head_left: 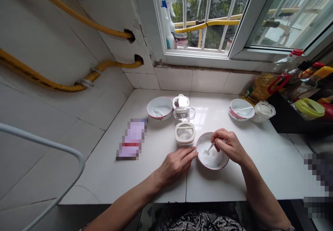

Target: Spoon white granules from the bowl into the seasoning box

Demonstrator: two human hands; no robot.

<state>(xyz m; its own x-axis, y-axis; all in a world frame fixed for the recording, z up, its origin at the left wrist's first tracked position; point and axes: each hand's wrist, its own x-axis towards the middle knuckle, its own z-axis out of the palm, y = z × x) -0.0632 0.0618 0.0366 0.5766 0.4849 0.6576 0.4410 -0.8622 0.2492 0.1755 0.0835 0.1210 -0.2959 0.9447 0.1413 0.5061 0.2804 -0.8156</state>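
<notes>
A bowl with a pink rim (217,163) holds white granular stuff. My right hand (225,144) pinches the handle of a small white spoon (206,153), whose scoop rests on the white stuff. My left hand (178,161) lies on the counter at the bowl's left side, fingertips at its rim, fingers stretched out and close together. Just above those fingers stands a clear container with a cream rim (185,134), its lid up behind it. A similar lidded container (181,102) stands farther back.
A bowl with a spoon (160,109) sits at the back left, another bowl (241,110) at the back right beside a white jar (263,112). A blurred purple packet (132,139) lies left. An oil bottle (267,82) and black rack stand right.
</notes>
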